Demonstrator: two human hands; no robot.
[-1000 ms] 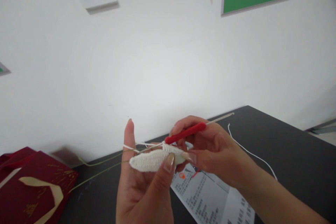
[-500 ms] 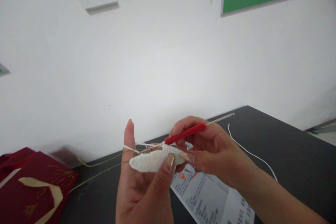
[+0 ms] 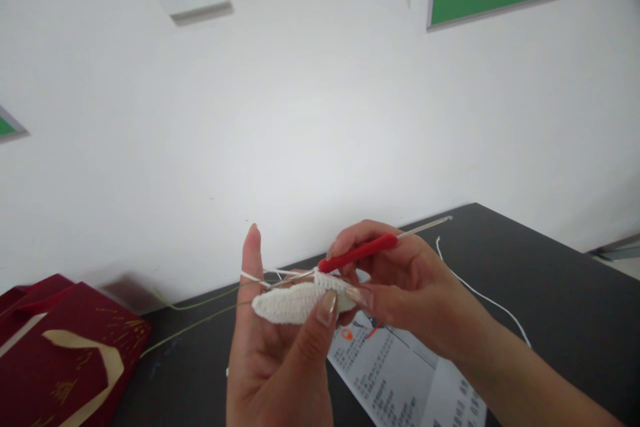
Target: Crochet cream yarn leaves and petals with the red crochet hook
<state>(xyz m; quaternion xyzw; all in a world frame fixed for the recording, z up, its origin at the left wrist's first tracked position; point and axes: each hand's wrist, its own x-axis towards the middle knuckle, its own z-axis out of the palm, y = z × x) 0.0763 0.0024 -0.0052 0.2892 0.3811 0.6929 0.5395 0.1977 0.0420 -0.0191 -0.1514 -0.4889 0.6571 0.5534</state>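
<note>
My left hand [image 3: 285, 360] pinches a small white crochet piece [image 3: 287, 303] between thumb and fingers, its index finger raised with white yarn [image 3: 253, 276] looped round it. A crochet hook with a red grip [image 3: 361, 251] is in my right hand [image 3: 405, 280]. One thin metal end of the hook reaches left along the top edge of the piece, by the yarn; the other end points up to the right. My right thumb and a finger also touch the right end of the piece. The fingers behind the piece are partly hidden.
A dark red gift bag [image 3: 100, 327] with a cream ribbon stands at the left. A printed paper sheet [image 3: 390, 373] lies under my hands on the dark table [image 3: 550, 320]. A white yarn tail [image 3: 487, 297] runs at right; green thread [image 3: 195, 327] stretches from the bag side.
The whole view has shifted slightly, so things sit a little further right. Both hands keep their hold on the crochet piece and hook, with hardly any movement between them.
</note>
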